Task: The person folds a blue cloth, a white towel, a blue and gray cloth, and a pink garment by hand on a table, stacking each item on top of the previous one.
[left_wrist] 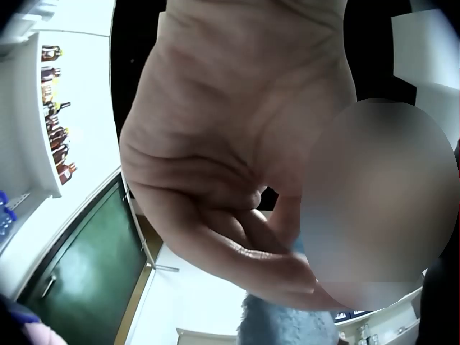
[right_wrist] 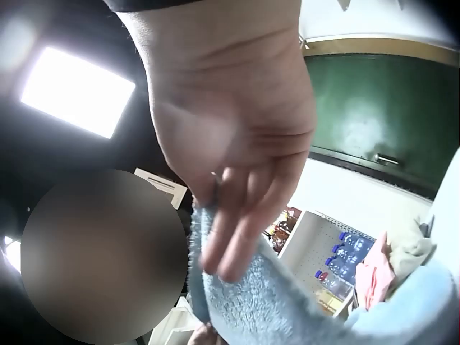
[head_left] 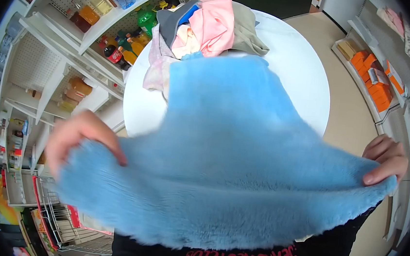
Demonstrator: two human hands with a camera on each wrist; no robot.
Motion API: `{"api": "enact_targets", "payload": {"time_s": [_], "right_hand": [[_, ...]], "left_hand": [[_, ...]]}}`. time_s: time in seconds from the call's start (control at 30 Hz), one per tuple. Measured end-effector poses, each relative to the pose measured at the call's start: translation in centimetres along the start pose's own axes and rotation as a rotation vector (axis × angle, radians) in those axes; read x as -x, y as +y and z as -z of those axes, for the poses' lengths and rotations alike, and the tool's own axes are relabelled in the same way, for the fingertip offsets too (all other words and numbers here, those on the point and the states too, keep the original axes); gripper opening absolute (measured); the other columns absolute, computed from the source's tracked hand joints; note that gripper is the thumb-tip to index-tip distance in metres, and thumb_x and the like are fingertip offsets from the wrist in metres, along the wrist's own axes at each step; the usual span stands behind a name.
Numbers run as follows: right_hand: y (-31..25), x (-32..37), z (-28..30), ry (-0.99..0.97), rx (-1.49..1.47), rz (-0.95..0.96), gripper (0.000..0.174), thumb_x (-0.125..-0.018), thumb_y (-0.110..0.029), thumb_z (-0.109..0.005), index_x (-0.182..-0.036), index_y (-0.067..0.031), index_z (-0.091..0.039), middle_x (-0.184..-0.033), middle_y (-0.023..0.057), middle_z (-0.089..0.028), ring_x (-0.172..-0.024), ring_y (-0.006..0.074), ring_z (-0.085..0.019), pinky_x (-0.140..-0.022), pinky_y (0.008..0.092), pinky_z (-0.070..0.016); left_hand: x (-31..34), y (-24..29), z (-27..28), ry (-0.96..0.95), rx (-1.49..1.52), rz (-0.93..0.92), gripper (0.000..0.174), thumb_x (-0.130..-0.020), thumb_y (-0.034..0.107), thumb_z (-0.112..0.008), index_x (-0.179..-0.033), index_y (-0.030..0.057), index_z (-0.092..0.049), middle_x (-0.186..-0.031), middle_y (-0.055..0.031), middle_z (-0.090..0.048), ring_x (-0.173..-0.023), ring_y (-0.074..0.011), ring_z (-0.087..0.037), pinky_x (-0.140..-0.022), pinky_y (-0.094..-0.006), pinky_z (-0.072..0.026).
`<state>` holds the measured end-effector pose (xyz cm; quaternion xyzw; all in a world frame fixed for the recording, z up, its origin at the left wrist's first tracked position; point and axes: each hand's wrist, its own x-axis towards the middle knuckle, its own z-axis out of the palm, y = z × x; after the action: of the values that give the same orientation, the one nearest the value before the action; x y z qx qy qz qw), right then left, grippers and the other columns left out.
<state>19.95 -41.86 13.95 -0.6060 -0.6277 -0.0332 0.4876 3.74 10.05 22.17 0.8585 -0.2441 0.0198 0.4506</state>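
Note:
A fluffy light-blue cloth (head_left: 234, 130) is stretched wide between both hands, its near edge raised in front of the person and its far end over the white round table (head_left: 311, 83). My left hand (head_left: 85, 134) pinches the near left corner, thumb on top. On the opposite side, my right hand (head_left: 388, 156) grips the near right corner with thumb and fingers. Plush pile of the cloth (right_wrist: 266, 302) hangs below the right fingers in the right wrist view. From the left wrist, the curled left hand (left_wrist: 223, 187) hides most of the cloth (left_wrist: 284, 323).
A heap of crumpled clothes (head_left: 214, 26), pink, grey and cream, lies at the table's far side, touching or close to the cloth. Shelves with bottles (head_left: 113, 56) stand on the left, a wire shopping cart (head_left: 70, 223) below them. Orange boxes (head_left: 374, 84) sit on right shelves.

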Motion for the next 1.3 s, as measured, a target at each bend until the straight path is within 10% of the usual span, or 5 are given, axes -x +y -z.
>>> {"api": "enact_targets", "payload": {"time_s": [0.23,0.33,0.7,0.83,1.3], "right_hand": [[4.0,-3.1,-2.2,0.715,0.286,-0.446,0.034,-0.109,-0.029,-0.053,-0.132,-0.0047,-0.061,-0.129,0.0126,-0.064,-0.111,0.0261,-0.066,-0.099,0.0339,-0.0517],[4.0,-6.3,-0.2,0.684,0.294,-0.139,0.043,-0.107,-0.034,-0.057,-0.139,-0.004,-0.057,-0.139,0.0128,-0.058,-0.124,0.0276,-0.062,-0.106,0.0359,-0.0485],[-0.2,3.2,-2.7,0.262,0.425,0.206,0.034,-0.094,-0.033,-0.073,-0.119,-0.0105,-0.076,-0.083,0.0022,-0.059,-0.072,0.0164,-0.059,-0.062,0.0296,-0.0419],[-2.9,4.5,-8.1,0.133,0.278,0.166,0.024,-0.09,-0.034,-0.078,-0.101,-0.0135,-0.082,-0.066,-0.0024,-0.055,-0.058,0.0111,-0.054,-0.052,0.0275,-0.0359],[0.5,5.0,-10.4,0.173,-0.208,-0.053,0.026,-0.095,-0.029,-0.069,-0.08,-0.0139,-0.083,-0.087,0.0024,-0.061,-0.079,0.0192,-0.058,-0.067,0.0295,-0.0446]], "left_hand": [[-6.2,-2.7,-3.1,0.492,-0.225,0.014,0.019,-0.106,0.012,-0.054,-0.119,-0.001,-0.059,-0.118,-0.0105,-0.064,-0.109,-0.0152,-0.059,-0.097,-0.0269,-0.0428],[-8.8,-3.8,-1.5,0.768,-0.454,-0.545,0.023,-0.107,0.015,-0.052,-0.121,-0.0017,-0.058,-0.118,-0.0115,-0.063,-0.111,-0.0176,-0.06,-0.098,-0.03,-0.0475],[-0.5,-5.0,-8.8,0.655,0.197,-1.086,0.04,-0.086,0.043,-0.073,-0.087,0.003,-0.072,-0.089,-0.0097,-0.073,-0.084,-0.0285,-0.068,-0.075,-0.0387,-0.055],[7.4,-2.4,-9.7,-0.032,-0.128,-0.012,0.033,-0.076,0.026,-0.091,-0.075,0.0067,-0.064,-0.09,-0.0103,-0.071,-0.077,-0.027,-0.063,-0.071,-0.0369,-0.0483],[5.3,-7.5,-14.4,-0.463,0.32,0.001,0.038,-0.086,0.018,-0.085,-0.083,0.0036,-0.05,-0.14,-0.0254,-0.058,-0.133,-0.0423,-0.056,-0.1,-0.0452,-0.0499]]}}
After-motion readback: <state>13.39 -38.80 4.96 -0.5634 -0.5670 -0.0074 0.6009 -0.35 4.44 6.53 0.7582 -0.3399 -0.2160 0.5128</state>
